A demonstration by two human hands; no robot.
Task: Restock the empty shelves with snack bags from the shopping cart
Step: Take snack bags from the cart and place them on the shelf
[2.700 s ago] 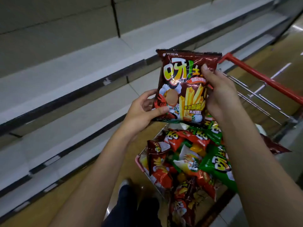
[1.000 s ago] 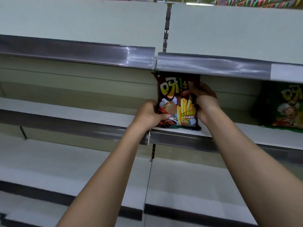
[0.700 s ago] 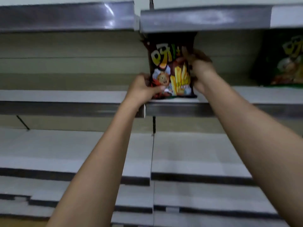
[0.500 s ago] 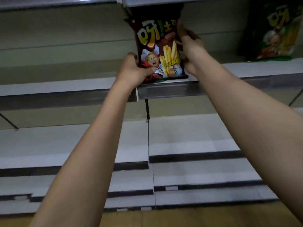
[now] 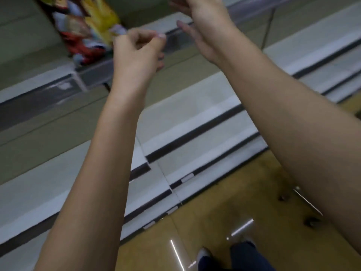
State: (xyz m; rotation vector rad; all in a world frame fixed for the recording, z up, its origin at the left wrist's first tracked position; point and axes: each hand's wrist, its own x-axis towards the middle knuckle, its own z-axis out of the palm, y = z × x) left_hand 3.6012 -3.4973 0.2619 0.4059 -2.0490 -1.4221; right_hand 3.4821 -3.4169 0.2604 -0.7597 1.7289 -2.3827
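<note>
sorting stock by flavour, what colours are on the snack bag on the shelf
Head view, blurred: the snack bag shows dark brown, red, yellow and some pale blue.

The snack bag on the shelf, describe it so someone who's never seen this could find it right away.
Start at the tiered grey shelving that fills the view and follow it to the top left. There the snack bag stands on a shelf edge, just beyond the left hand. It is the only colourful thing on the shelves: red, yellow and white print, blurred here.

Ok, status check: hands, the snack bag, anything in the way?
Left hand loosely curled, holding nothing. Right hand open, empty. Snack bag on the shelf, beside the left hand; contact unclear through blur. Nothing blocking.
</note>
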